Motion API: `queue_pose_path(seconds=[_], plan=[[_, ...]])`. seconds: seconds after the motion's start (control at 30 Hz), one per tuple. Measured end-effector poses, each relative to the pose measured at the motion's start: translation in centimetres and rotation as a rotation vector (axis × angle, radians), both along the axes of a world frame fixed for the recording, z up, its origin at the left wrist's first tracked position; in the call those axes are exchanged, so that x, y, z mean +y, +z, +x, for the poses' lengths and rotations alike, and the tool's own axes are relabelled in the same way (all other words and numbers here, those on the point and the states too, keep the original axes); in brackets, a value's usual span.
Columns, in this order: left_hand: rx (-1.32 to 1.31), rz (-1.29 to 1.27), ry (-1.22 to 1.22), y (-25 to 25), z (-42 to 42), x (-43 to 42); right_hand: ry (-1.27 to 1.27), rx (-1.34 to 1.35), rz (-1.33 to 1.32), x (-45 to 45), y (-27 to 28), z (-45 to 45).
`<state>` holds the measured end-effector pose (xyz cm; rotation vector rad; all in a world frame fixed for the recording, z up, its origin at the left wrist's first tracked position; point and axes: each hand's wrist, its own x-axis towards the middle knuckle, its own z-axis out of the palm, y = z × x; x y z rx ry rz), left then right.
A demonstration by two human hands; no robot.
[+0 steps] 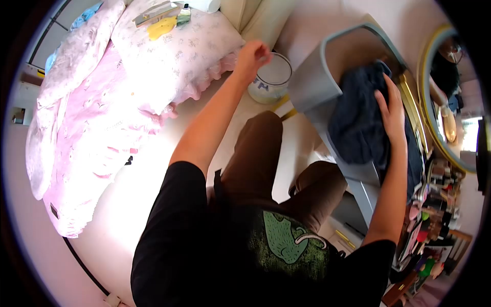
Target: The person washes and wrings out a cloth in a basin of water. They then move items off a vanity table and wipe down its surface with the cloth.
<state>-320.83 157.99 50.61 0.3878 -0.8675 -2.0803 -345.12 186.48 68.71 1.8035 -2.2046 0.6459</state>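
My right hand [393, 110] is on a bunched dark blue garment [358, 115], its fingers and thumb curved over the right side of the cloth. The garment lies against a grey, curved-rim piece [312, 84], which could be a chair or a bin; I cannot tell which. My left hand [251, 60] is raised at the bed's corner with its fingers curled in, and nothing shows in it. Just beyond that hand is a round, whitish bin [271, 84] with a dark rim, standing on the floor.
On the left is a bed with a pink quilt [92, 143] and a floral pillow [174, 56]. A yellow flat item [161, 28] and a small bottle [183, 16] lie on the pillow. A gold-framed mirror [422, 92] and a cluttered tabletop [434, 199] are at right.
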Motion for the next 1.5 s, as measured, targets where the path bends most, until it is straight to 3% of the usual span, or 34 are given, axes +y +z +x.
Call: queue_pose_path(seconds=[0.13, 0.27, 0.43, 0.6, 0.7, 0.77, 0.8, 0.87, 1.0, 1.23, 1.3, 1.4, 1.5], plan=[[-0.345, 0.33, 0.111, -12.7, 3.7, -1.2, -0.069, -0.029, 0.097, -0.1, 0.1, 0.2], [-0.586, 0.436, 0.089, -24.8, 4.1, -0.9, -0.157, -0.149, 0.158, 0.3, -0.1, -0.1], [-0.573, 0.553, 0.135, -28.1, -1.0, -0.8, -0.271, -0.261, 0.14, 0.8, -0.4, -0.1], [-0.554, 0.571, 0.111, -29.7, -4.4, -2.3, -0.332, -0.207, 0.169, 1.3, -0.3, -0.3], [-0.621, 0.487, 0.056, -31.4, -5.8, -3.5, -0.359, -0.201, 0.171, 1.3, -0.2, 0.1], [-0.911, 0.363, 0.063, -32.0, -6.9, -4.3, -0.381, -0.195, 0.168, 1.5, -0.2, 0.1], [-0.913, 0.361, 0.058, -32.2, -7.1, -4.5, -0.381, -0.213, 0.167, 1.5, -0.3, 0.0], [-1.274, -0.175, 0.057, -32.7, -7.8, -4.8, -0.378, -0.213, 0.178, 1.5, -0.2, -0.1], [-1.337, -0.326, 0.099, -33.6, -8.1, -4.9, -0.361, -0.227, 0.174, 1.1, 0.0, 0.4], [-1.368, -0.474, -0.047, -32.6, -3.7, -8.3, -0.403, -0.2, 0.171, 1.9, -0.1, 0.0], [-1.398, -1.04, -0.097, -30.1, -1.3, -10.1, -0.383, -0.203, 0.156, 1.9, -0.1, -0.1], [-1.497, -0.962, -0.106, -31.4, 0.0, -13.1, -0.379, -0.234, 0.143, 1.6, -0.2, 0.0], [-1.638, -1.148, -0.243, -30.9, 1.7, -15.3, -0.374, -0.238, 0.137, 1.6, -0.3, 0.0]])
